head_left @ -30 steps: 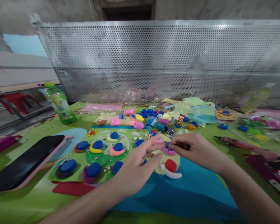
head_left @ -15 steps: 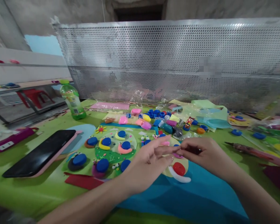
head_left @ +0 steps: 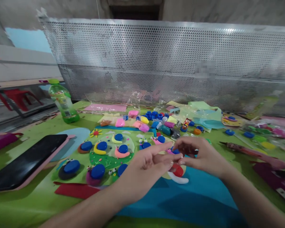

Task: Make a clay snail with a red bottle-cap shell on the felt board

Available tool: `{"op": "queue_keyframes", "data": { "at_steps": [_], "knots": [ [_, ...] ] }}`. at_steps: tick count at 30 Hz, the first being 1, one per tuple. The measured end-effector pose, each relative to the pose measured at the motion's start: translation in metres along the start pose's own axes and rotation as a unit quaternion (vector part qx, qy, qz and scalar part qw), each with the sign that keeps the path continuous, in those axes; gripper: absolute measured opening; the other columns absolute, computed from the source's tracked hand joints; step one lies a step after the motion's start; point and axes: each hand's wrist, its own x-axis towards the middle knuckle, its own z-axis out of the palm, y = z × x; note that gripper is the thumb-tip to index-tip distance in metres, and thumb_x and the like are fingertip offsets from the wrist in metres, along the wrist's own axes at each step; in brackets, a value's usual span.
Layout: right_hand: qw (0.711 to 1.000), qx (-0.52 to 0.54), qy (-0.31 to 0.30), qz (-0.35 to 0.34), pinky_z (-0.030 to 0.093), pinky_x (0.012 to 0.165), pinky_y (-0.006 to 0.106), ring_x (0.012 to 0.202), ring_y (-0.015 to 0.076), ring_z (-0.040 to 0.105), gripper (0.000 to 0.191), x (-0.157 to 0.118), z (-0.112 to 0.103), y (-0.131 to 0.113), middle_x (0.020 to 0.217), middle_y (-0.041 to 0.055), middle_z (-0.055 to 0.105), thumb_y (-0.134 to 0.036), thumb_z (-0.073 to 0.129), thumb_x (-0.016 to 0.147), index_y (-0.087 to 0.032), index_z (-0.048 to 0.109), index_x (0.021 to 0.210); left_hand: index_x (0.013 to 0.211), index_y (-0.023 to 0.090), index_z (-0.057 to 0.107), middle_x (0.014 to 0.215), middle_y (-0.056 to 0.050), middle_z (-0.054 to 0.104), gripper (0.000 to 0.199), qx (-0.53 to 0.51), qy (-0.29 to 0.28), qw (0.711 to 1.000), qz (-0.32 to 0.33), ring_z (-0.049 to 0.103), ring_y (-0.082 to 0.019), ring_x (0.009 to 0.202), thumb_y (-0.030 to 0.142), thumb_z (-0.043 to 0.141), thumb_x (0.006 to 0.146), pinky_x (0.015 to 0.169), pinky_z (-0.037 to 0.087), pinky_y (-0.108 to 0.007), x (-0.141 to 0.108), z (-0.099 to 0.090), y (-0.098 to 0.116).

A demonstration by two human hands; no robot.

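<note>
Frame edges cut off both forearms. The left hand is loosely spread; the right hand curls at its fingertips, anything pinched too small to tell. Beneath, fingers partly hide a red disc against a white strip.

The panel is perforated metal, grey with a dull sheen (brighter near its top edge). Behind it, the wall looks like rough, matt concrete. The bottle is clear, glossy plastic, and the phone has a smooth, glossy black face. Smooth, low-sheen blue discs look like plastic, as does the red disc. The white roll seems soft clay (smooth, nearly matt). The blue sheet looks like matt paper; the wrapping is crinkled, shiny film.
</note>
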Motion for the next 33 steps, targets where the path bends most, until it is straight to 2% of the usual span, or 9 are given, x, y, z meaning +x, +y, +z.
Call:
{"op": "queue_keyframes", "data": {
  "at_steps": [3,5,10,15,19,22,26,29,33],
  "knots": [
    [1.0,-0.026,0.003,-0.009,0.034,0.051,0.021,0.059,0.0103,0.044,0.027,0.001,0.007,-0.004,0.073,0.0006,0.057,-0.034,0.067,0.065,-0.017,0.058,0.085,0.116,0.024,0.053,0.111,-0.004,0.064,0.036,-0.016,-0.015,1.0,-0.002,0.057,-0.017,0.106,0.016,0.054,0.08,0.087,0.047,-0.03,0.001,0.002,-0.002],
    [1.0,-0.027,0.001,-0.006,0.034,0.052,0.022,0.061,0.0107,0.045,0.033,0.001,0.008,-0.004,0.079,0.001,0.058,-0.034,0.068,0.064,-0.019,0.058,0.092,0.112,0.022,0.056,0.109,-0.005,0.065,0.032,-0.017,-0.013,1.0,-0.007,0.059,-0.017,0.102,0.016,0.054,0.081,0.086,0.048,-0.03,0.002,0.002,-0.003],
    [1.0,-0.017,0.005,0.006,0.034,0.05,0.022,0.06,0.0111,0.045,0.046,-0.002,0.005,-0.005,0.084,0.002,0.059,-0.047,0.068,0.064,-0.02,0.056,0.1,0.111,0.023,0.056,0.099,-0.003,0.069,0.028,-0.004,-0.004,1.0,0.003,0.064,-0.014,0.088,0.022,0.055,0.082,0.083,0.049,-0.029,0.001,-0.003,-0.003],
    [0.999,-0.04,-0.009,-0.022,0.04,0.058,0.024,0.071,0.0149,0.053,0.07,-0.002,0.012,-0.009,0.093,0.0041,0.06,-0.056,0.072,0.053,-0.02,0.052,0.11,0.099,0.022,0.064,0.085,-0.002,0.071,0.02,0.079,-0.009,0.997,-0.023,0.065,-0.012,0.073,0.024,0.059,0.079,0.069,0.049,-0.023,0.004,-0.004,-0.008],
    [0.998,-0.059,0.003,-0.013,0.04,0.058,0.025,0.068,0.0144,0.052,0.077,-0.001,0.011,-0.01,0.091,0.0037,0.06,-0.061,0.071,0.048,-0.022,0.051,0.111,0.093,0.022,0.066,0.079,0.0,0.072,0.02,0.048,-0.016,0.998,-0.03,0.066,-0.013,0.071,0.023,0.065,0.073,0.067,0.05,-0.024,0.011,-0.007,-0.011],
    [0.996,-0.087,-0.008,0.001,0.038,0.057,0.025,0.068,0.0141,0.051,0.063,-0.003,0.004,-0.008,0.09,0.003,0.06,-0.06,0.067,0.058,-0.022,0.052,0.107,0.093,0.019,0.064,0.076,-0.002,0.07,0.023,0.072,0.022,0.997,-0.015,0.065,-0.014,0.068,0.024,0.067,0.071,0.065,0.051,-0.026,0.017,-0.012,-0.003],
    [0.982,-0.163,-0.073,0.054,0.033,0.052,0.025,0.065,0.0144,0.05,0.035,-0.006,-0.006,-0.003,0.08,0.003,0.06,-0.053,0.054,0.075,-0.02,0.057,0.087,0.091,0.018,0.061,0.073,-0.002,0.066,0.027,0.204,0.109,0.971,0.063,0.062,-0.015,0.068,0.028,0.07,0.067,0.062,0.049,-0.026,0.026,-0.017,0.018],
    [0.969,-0.184,-0.128,0.103,0.028,0.049,0.025,0.06,0.0137,0.049,0.028,-0.007,-0.006,0.0,0.073,0.0032,0.059,-0.045,0.053,0.076,-0.018,0.057,0.079,0.09,0.018,0.059,0.07,-0.001,0.064,0.028,0.247,0.106,0.958,0.1,0.062,-0.015,0.067,0.027,0.071,0.066,0.06,0.048,-0.025,0.032,-0.015,0.027],
    [0.965,-0.158,-0.17,0.121,0.027,0.047,0.024,0.059,0.0126,0.05,0.017,-0.006,0.001,0.002,0.072,0.002,0.059,-0.035,0.055,0.073,-0.018,0.057,0.076,0.094,0.017,0.059,0.073,-0.003,0.067,0.031,0.221,0.098,0.967,0.078,0.064,-0.017,0.069,0.025,0.07,0.066,0.062,0.049,-0.027,0.033,-0.018,0.02]
  ]
}}
